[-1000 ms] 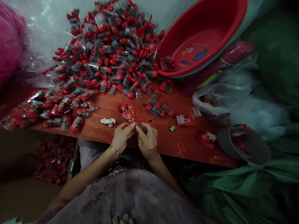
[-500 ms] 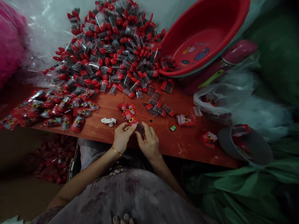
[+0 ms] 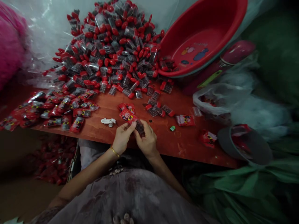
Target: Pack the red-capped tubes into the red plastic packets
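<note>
**We held a small red-capped bottle at the near edge of the desk, easing it into a red wrapper.**

Our right hand (image 3: pixel 146 141) had its grip clamped on the bottle (image 3: pixel 140 126), while our left hand (image 3: pixel 121 138) pinched the red wrapper (image 3: pixel 127 115) at its near end, the two touching just above the desk (image 3: pixel 187 140). We judged the step to be sliding the bottle into the wrapper's mouth; the next move would call for keeping that mouth open and pushing the bottle straight in. Against the frame of a second before, the hands sat in nearly the same spot, but the bottle stood more clearly out of the right fingers and the wrapper had lifted slightly farther from us. The heap of bottles (image 3: pixel 112 46) on the far side, the wrapped packs (image 3: pixel 58 109) on the left and the red basin (image 3: pixel 205 18) on the far right lay as they had.
</note>
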